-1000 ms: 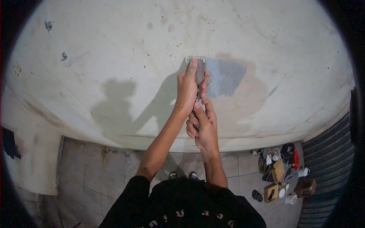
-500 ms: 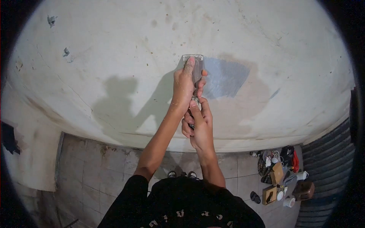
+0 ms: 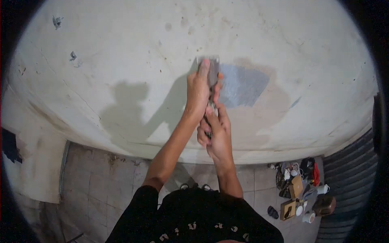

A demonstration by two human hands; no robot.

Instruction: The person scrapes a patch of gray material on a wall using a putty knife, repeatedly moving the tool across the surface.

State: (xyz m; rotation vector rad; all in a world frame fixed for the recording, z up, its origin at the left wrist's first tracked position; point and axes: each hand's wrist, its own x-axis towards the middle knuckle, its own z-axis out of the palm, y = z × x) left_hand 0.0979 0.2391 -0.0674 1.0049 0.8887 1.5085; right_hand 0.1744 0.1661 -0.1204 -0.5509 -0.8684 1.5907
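Note:
A putty knife [image 3: 213,73] with a grey metal blade lies with its top edge against the pale wall [image 3: 162,40]. My left hand [image 3: 197,92] wraps round the blade, its thumb stretched up along the face and its fingertips showing on the right side. Below it, my right hand [image 3: 220,135] is closed round the handle, most of which is hidden by fingers. Pale residue shows along the blade's top edge. A smooth blue-grey patch [image 3: 245,85] is on the wall just right of the blade.
Small chipped spots [image 3: 57,22] and a thin crack mark the wall on the left. On the floor at the right stand an open cardboard box [image 3: 288,209], a white mug [image 3: 323,189], a black shoe [image 3: 272,212] and other clutter, beside a dark ribbed shutter [image 3: 348,182].
The putty knife has slid slightly up the wall, with both hands still on it. The whole view has shifted a little, and the blade and hands look blurred.

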